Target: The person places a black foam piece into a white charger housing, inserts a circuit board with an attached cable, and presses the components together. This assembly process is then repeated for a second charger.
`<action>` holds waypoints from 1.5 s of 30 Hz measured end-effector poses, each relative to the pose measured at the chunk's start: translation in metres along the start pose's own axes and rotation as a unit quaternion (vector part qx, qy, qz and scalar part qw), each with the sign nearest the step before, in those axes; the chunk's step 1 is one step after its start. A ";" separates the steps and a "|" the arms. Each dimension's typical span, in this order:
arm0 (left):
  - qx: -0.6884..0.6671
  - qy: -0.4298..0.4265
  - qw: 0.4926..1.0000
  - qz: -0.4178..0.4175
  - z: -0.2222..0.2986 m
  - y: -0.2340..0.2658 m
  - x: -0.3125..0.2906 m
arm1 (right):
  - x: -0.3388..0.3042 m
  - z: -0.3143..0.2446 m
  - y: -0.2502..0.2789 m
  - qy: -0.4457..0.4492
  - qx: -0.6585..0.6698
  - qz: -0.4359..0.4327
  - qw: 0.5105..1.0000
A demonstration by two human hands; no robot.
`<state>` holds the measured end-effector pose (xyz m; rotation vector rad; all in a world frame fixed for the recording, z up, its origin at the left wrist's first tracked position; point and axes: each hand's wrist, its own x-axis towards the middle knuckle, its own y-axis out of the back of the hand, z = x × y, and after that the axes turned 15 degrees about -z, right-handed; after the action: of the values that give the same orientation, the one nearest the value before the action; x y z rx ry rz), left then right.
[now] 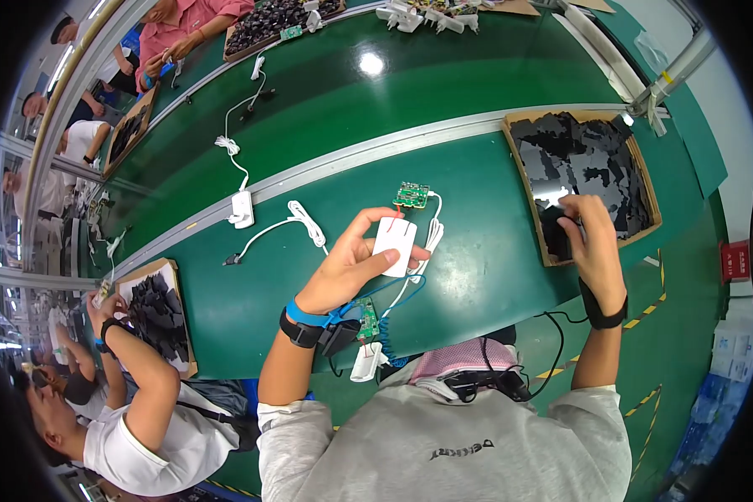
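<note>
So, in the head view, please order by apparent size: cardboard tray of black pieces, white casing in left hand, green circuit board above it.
1. cardboard tray
2. white casing
3. green circuit board

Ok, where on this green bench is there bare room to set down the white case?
Bare green table lies between the left hand and the cardboard tray that the right hand reaches into. Left of the hand, the white cable crowds it.
</note>
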<state>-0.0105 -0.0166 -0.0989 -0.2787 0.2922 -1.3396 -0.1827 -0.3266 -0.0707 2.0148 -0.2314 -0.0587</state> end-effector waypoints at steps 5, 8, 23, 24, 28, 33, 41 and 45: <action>0.008 -0.004 1.000 -0.014 0.001 -0.003 0.000 | 0.010 -0.051 -0.007 0.201 0.023 0.113 0.973; -0.034 0.003 0.999 -0.020 0.005 -0.009 0.002 | 0.019 -0.081 -0.028 0.303 0.024 0.119 0.945; 0.022 -0.043 0.997 0.068 -0.009 -0.009 0.014 | 0.051 -0.098 -0.064 0.124 0.353 -0.096 0.922; 0.026 -0.043 0.997 0.063 -0.009 -0.009 0.015 | 0.051 -0.100 -0.065 0.124 0.353 -0.096 0.922; 0.027 -0.062 0.997 0.028 -0.012 -0.009 0.019 | 0.054 -0.104 -0.065 0.119 0.417 -0.057 0.899; 0.003 -0.047 0.999 0.019 -0.012 -0.006 0.020 | 0.065 -0.102 -0.066 0.209 0.254 -0.059 0.942; 0.049 -0.053 0.996 0.056 -0.013 -0.004 0.023 | 0.070 -0.106 -0.077 0.256 0.179 0.022 0.950; 0.103 -0.051 0.992 0.047 -0.009 -0.003 0.022 | 0.072 -0.104 -0.079 0.248 0.205 -0.002 0.947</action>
<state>-0.0119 -0.0392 -0.1069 -0.1581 0.0793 -1.2473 -0.0868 -0.2144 -0.0906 2.3643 0.0919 0.5293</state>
